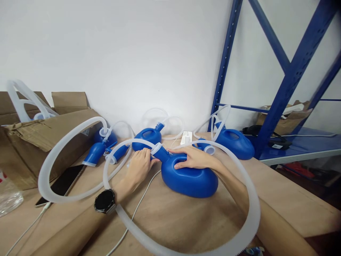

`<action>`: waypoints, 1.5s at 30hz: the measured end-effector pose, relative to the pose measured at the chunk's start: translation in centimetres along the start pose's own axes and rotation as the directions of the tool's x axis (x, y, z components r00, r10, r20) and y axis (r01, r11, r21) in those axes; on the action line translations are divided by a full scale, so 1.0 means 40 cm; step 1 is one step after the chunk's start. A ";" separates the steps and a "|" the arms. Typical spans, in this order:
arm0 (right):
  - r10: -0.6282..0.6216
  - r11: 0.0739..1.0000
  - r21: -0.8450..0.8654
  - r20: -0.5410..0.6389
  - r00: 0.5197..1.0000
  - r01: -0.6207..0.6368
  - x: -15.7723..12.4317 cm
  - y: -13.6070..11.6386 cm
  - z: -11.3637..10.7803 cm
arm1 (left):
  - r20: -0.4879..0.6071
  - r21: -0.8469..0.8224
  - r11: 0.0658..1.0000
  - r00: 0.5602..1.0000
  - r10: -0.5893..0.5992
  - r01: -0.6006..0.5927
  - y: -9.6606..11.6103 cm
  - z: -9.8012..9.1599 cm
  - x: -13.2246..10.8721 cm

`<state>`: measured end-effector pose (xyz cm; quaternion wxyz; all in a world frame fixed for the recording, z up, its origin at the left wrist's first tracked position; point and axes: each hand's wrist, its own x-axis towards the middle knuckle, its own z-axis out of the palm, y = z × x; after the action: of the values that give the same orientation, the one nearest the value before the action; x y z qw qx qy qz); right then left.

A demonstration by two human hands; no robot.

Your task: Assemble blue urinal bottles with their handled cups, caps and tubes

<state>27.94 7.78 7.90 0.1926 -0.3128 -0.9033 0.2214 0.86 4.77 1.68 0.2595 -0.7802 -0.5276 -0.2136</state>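
Observation:
A blue plastic urinal bottle (189, 185) with a moulded handle lies on the table in front of me, its neck pointing up to the left. My right hand (194, 157) grips it from above, with the thumb at the handle opening. Beside the neck is my left hand (140, 163), fingers curled together; what they hold is hidden. A white cap (156, 148) sits at the mouth of the neck. A long translucent ribbed hose (254, 209) loops around both forearms. A black watch (104, 201) is on my left wrist.
More blue bottles (234, 144) with hoses stand along the wall. Blue funnel-shaped pieces (96, 153) lie at left. An opened cardboard box (53, 135), a phone (62, 183) and a white cable (138, 209) are on the table. A blue metal rack (282, 92) stands at right.

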 end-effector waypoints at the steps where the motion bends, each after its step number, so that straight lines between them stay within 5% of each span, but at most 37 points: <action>1: 0.008 1.000 0.002 -0.002 1.000 -0.008 0.002 0.002 0.000 | -0.022 0.010 1.000 1.000 0.020 -0.020 -0.003 0.004 0.001; 8: 0.014 0.999 0.029 -0.006 1.000 -0.014 0.012 0.012 0.001 | -0.149 0.125 0.985 0.979 0.141 -0.123 -0.024 0.019 0.013; 16: 0.033 0.999 0.015 -0.040 0.999 -0.032 0.005 0.011 -0.001 | -0.027 0.209 0.970 0.990 0.137 -0.128 -0.008 -0.021 0.029; 22: -0.003 1.000 0.030 -0.031 1.000 0.004 -0.008 0.015 0.001 | 0.051 0.114 0.981 0.987 0.154 -0.159 -0.023 -0.106 0.051; 27: -0.045 0.999 0.026 -0.027 0.999 0.046 -0.008 0.019 0.003 | -0.025 -0.130 0.944 0.953 0.303 -0.303 0.011 -0.159 0.116; 30: -0.052 0.998 0.028 -0.019 0.998 0.052 -0.007 0.025 0.006 | 0.145 -0.226 0.953 0.961 0.236 -0.200 0.051 -0.165 0.159; 34: -0.058 0.998 0.019 -0.024 0.998 0.058 -0.007 0.031 0.007 | 0.386 -0.264 0.965 0.915 0.114 -0.009 0.073 -0.155 0.200; 40: -0.114 0.991 0.071 0.037 0.993 0.111 -0.009 0.027 0.000 | 0.456 -0.480 0.875 0.871 0.184 0.066 0.031 -0.131 0.208; 45: -0.121 0.991 0.064 0.022 0.992 0.119 -0.007 0.027 0.001 | 0.473 -0.491 0.868 0.859 0.194 0.075 0.027 -0.135 0.204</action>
<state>28.63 8.35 7.24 0.2035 -0.2487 -0.9155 0.2419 4.43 6.84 10.61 -0.0896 -0.8647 -0.4796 -0.1194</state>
